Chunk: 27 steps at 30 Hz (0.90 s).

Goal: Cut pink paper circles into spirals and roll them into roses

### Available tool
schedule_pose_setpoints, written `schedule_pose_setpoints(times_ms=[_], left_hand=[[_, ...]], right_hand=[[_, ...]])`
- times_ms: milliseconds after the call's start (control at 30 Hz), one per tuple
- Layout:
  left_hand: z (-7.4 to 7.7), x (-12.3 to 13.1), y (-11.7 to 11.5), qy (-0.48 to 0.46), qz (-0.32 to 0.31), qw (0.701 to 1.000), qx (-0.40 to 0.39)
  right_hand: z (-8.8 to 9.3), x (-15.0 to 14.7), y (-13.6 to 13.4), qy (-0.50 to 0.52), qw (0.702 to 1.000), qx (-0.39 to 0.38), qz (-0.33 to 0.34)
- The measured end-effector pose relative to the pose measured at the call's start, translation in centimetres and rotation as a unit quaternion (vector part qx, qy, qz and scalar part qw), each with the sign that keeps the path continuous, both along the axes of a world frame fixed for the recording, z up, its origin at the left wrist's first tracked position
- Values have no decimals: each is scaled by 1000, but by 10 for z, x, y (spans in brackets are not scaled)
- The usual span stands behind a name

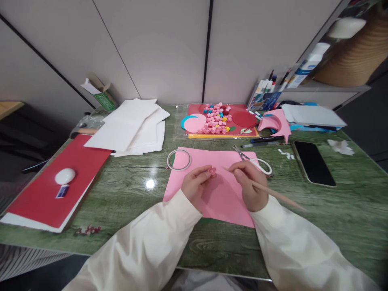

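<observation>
Between thumb and fingers, my left hand (194, 184) pinches a small pink paper flower (212, 171) above a sheet of pink paper (218, 208). My right hand (252, 186) grips a thin wooden stick (280, 196) like a pen, its tip pointing at the flower but apart from it. A pair of scissors with white handles (261, 166) lies just beyond my right hand, partly on the sheet. On the sheet's upper left corner rests a round ring (179, 169), perhaps a roll of tape. Small pink, blue and yellow paper flowers (216, 118) lie in a heap farther back.
White paper (130, 125) lies back left, near red paper (39, 198) bearing a white oval object (65, 176). A phone (314, 163) and white scraps lie to the right. Pens (263, 140), pink offcuts (281, 121) and a marker box (264, 97) stand or lie toward the back wall.
</observation>
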<state>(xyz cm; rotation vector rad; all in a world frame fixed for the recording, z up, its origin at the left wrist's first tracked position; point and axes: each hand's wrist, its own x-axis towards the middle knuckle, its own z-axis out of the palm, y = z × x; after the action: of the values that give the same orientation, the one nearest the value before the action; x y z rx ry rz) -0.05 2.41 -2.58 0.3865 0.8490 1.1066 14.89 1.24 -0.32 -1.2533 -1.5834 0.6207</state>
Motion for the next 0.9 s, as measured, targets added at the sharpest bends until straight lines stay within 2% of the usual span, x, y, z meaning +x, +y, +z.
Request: schedule_pose_setpoints(times_ms=[200,600,900], left_hand=[[1,1,0,8,-1,1000,-6],[-3,1,-1,5,-11,1000,7],[-4,2,-1,11,5,1000,0]], right_hand=[[0,-1,-2,-44,996,-62,37],[4,-3,-1,-91,993,-54,49],[2,-5,-3,-158,987,-16,34]])
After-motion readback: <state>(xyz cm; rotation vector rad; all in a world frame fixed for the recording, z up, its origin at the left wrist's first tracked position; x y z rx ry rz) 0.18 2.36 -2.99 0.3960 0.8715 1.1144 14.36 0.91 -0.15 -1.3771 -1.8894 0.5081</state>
